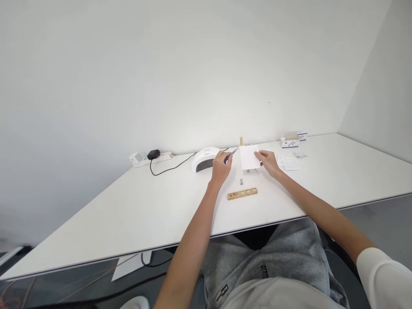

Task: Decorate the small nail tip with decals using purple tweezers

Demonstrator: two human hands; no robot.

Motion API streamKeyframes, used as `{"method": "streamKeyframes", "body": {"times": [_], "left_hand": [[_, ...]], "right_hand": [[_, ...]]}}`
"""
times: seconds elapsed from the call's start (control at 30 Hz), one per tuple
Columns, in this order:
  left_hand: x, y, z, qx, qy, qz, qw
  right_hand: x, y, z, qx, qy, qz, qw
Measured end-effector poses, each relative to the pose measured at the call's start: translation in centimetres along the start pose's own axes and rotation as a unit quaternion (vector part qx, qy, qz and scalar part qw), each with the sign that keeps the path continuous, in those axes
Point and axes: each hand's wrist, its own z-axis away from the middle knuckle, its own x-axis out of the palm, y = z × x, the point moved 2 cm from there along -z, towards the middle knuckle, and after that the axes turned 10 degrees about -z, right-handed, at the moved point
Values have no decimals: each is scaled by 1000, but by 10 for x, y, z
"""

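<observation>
Between the two hands, toward the far side of the tabletop (128, 214), a white sheet or card (249, 157) stands tipped up. The right hand (268, 162) pinches its near edge with the fingers closed on it. The left hand (220, 168) is curled around a thin purple tool (231, 155), whose tip points toward the sheet and sits just short of it.

Just nearer than the hands lies a wooden strip (242, 194) with small coloured dots along it, and a tiny silver piece (241, 181) stands between the strip and the sheet. Behind the left hand sits a white domed lamp (206, 159); its black cord runs further left to a plug (153, 154) in a power strip (151, 158). Behind the sheet a slim yellowish bottle (241, 141) stands upright. Beyond the right hand lie a dotted sheet (290, 163) and small white-and-blue boxes (292, 140).

As I see it, the risk is the light sheet slipping or bending in that pinch, since it is held by one edge only; the tool tip could then skid, or a sweeping wrist could knock over the silver piece or the bottle.

There is a mark on the lamp's top and print on the boxes, but all of it is too small to read.
</observation>
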Motion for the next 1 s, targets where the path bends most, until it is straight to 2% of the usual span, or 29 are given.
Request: {"method": "streamKeyframes", "body": {"times": [0.23, 0.47, 0.7, 0.83, 0.9, 1.0], "left_hand": [[3, 3, 2, -9, -44, 15, 999], [2, 5, 1, -129, -13, 79, 988], [9, -1, 2, -243, -80, 208, 944], [11, -3, 3, -280, -89, 273, 916], [9, -3, 4, -278, -88, 262, 920], [6, 0, 3, -242, -70, 199, 947]], "right_hand": [[2, 0, 1, 69, -27, -59, 995], [8, -3, 7, 74, -79, -57, 992], [11, -1, 9, 84, -142, -81, 983], [14, -1, 12, 101, -193, -88, 972], [14, -1, 13, 102, -192, -86, 972], [12, 0, 11, 94, -141, -77, 983]]}}
